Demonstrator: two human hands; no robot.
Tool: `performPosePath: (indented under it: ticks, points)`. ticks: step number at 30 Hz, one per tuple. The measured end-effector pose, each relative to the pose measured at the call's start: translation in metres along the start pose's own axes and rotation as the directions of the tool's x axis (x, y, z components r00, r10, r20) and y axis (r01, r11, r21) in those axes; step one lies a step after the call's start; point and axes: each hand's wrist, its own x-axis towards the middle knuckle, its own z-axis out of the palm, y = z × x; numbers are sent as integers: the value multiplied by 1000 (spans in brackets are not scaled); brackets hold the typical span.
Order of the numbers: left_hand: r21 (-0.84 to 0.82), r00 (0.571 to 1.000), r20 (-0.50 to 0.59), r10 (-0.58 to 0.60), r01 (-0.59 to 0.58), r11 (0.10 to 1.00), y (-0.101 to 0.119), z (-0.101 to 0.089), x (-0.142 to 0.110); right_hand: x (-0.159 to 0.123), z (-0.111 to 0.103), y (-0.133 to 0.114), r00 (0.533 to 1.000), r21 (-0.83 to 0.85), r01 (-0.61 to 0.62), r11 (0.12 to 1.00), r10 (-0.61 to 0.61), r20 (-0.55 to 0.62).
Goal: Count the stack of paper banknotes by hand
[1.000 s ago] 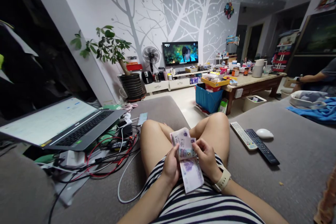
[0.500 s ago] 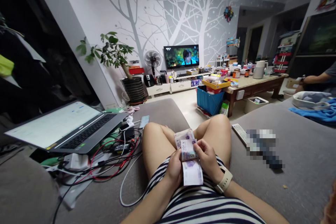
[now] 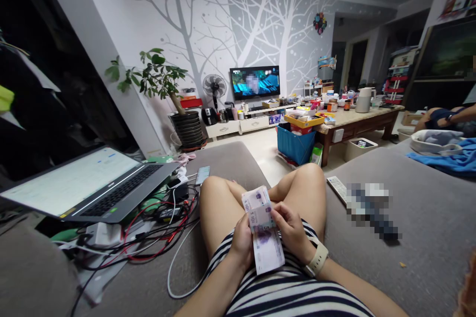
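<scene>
Purple-and-white banknotes point(image 3: 268, 253) marked with a 5 are held over my lap, some sticking up past my fingers and some hanging down toward the striped clothing. My left hand point(image 3: 242, 241) is closed around their left edge, its thumb lying along the notes. At the right edge, my right hand point(image 3: 293, 230) pinches the upper notes between thumb and fingertips. A pale watch point(image 3: 319, 259) sits on my right wrist. How many notes lie in the stack cannot be made out.
To the left, an open laptop point(image 3: 119, 183) rests on the sofa beside tangled cables point(image 3: 159, 233) and a phone point(image 3: 203, 175). A white remote point(image 3: 337, 190) lies right of my knee. Ahead stand a blue bin point(image 3: 295, 144) and a cluttered table point(image 3: 345, 119). Another person's arm point(image 3: 461, 115) shows far right.
The notes have spread, with upper ones reaching further up and left and the lower part hanging slightly lower. Both hands keep their hold. The view has shifted slightly.
</scene>
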Motion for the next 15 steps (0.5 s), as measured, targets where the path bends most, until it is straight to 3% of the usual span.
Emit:
performPosePath:
  ticks: [5, 15]
  points:
    - [87, 998, -3, 62, -62, 994, 0, -2, -3, -1, -1, -3, 999, -45, 33, 998, -33, 14]
    - [66, 999, -27, 28, -27, 997, -1, -3, -4, -2, -2, 0, 999, -56, 51, 997, -50, 21]
